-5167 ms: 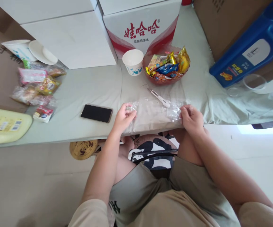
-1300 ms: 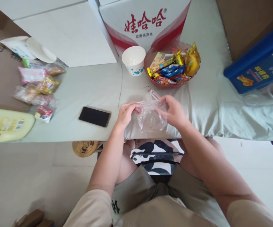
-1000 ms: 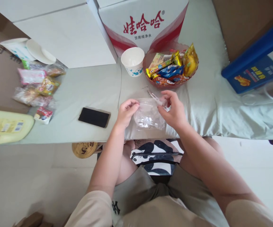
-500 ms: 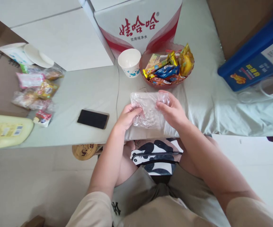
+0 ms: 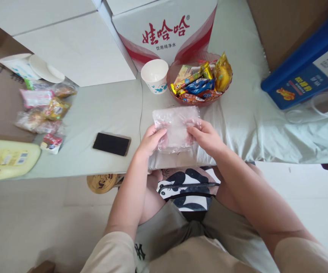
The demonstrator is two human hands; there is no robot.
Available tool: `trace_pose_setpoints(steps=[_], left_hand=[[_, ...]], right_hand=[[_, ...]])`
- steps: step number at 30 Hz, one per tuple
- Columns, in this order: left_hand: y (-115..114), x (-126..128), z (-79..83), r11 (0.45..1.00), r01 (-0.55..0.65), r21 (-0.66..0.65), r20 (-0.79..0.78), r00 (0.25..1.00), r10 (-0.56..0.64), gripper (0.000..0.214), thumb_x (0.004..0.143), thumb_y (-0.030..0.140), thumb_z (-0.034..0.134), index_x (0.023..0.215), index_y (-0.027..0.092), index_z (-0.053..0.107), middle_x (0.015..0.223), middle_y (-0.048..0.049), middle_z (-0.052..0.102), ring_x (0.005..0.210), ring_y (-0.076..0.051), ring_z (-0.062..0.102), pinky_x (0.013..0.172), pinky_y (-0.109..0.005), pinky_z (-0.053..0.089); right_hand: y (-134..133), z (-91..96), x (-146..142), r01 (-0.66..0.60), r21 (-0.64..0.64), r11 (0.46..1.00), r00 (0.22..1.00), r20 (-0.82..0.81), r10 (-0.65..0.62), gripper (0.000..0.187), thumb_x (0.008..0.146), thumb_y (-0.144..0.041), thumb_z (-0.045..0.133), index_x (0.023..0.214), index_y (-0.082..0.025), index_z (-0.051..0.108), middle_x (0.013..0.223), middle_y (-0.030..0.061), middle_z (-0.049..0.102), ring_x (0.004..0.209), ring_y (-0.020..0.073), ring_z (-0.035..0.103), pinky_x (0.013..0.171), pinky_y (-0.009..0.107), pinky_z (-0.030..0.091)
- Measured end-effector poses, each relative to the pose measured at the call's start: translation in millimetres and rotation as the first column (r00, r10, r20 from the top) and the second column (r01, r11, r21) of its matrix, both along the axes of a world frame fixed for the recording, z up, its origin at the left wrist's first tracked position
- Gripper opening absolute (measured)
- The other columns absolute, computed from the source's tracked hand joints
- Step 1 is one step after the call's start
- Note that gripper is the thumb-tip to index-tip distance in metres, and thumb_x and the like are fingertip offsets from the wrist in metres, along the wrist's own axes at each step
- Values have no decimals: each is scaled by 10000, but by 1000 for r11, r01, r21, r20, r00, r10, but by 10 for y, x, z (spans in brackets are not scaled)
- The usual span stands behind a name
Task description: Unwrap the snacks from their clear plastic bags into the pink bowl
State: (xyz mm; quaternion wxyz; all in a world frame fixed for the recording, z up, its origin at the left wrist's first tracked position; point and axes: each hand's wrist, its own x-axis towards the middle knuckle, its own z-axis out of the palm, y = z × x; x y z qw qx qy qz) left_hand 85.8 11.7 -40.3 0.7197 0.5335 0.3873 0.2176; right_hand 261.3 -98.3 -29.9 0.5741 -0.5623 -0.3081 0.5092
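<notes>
A clear plastic bag [image 5: 176, 127], folded into a small crumpled rectangle, lies near the table's front edge. My left hand [image 5: 150, 141] grips its left side with the fingers closed on the plastic. My right hand [image 5: 206, 137] grips its right side the same way. Just beyond the bag stands a red bowl [image 5: 171, 74] heaped with wrapped snacks [image 5: 200, 80], and a white paper cup [image 5: 155, 75] is beside it on the left.
A black phone [image 5: 111, 144] lies left of my hands. Several wrapped snacks [image 5: 43, 112] are at the far left beside a yellow jug [image 5: 7, 159]. White boxes [image 5: 75, 45] and a red-lettered carton [image 5: 164, 30] line the back. A blue jug [image 5: 306, 72] is at the right.
The wide flat bag has been folded down into a small rectangle. My hands came together from its far ends and now hold its two sides; a white pen-like thing beside it is gone from sight.
</notes>
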Motion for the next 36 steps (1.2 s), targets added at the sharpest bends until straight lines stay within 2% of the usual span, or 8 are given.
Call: trace_pose_setpoints(steps=[8,12,15,19,22,27,30,36], left_hand=[[50,-49,140,985,-129,-113,195,969,150,274,608,335,800,734,223,583,516,78,434,398,-54,367,360,-179,287],[67,-13,88,983,-182,-2,188,966,179,295,688,473,703,678,200,592,645,11,543,532,-90,486,438,-205,392],[62,22,1,969,-179,169,88,982,166,255,681,377,750,688,189,578,637,26,518,564,-77,471,502,-187,389],[80,49,-93,950,-195,243,79,980,181,246,654,234,766,790,205,563,709,48,525,591,-68,480,556,-185,397],[121,44,-115,876,-321,360,93,947,308,266,678,192,745,869,219,562,890,19,586,683,-77,546,609,-194,432],[50,27,-77,661,-388,643,59,885,462,155,778,186,700,849,219,567,765,33,540,675,-93,534,667,-217,443],[-87,83,-87,737,-243,630,-5,949,316,128,830,286,695,834,215,588,708,27,569,657,-110,547,667,-234,458],[-207,204,-86,918,-42,395,123,992,-7,517,753,575,796,1093,220,636,1072,-84,720,1008,-220,696,891,-329,532]], right_hand=[[-16,36,4,69,136,988,988,-144,-49,177,742,-395,684,793,-235,629,635,-27,563,539,114,491,507,258,422],[-23,49,47,28,155,988,983,-186,2,264,780,-474,638,726,-215,631,666,16,602,611,156,571,591,312,515],[-19,16,60,42,74,996,997,-72,-37,412,841,-588,568,696,-206,619,703,32,619,634,159,578,598,313,518],[-6,-61,57,91,-2,996,977,196,-89,270,770,-415,701,942,-213,650,707,-24,603,581,122,526,538,260,432],[-1,-88,70,144,26,989,949,281,-146,504,690,-276,721,1169,-239,572,749,-48,619,583,123,534,534,256,410],[-25,9,61,206,90,974,873,433,-225,119,789,-313,638,799,-226,557,674,-33,569,609,128,514,580,272,406],[-47,62,-4,184,151,971,829,507,-236,110,840,-318,596,800,-232,542,732,-11,619,655,147,542,626,287,432],[-75,19,-170,-44,252,967,830,547,-105,107,914,-341,564,889,-243,528,968,50,717,803,187,633,760,327,486]])
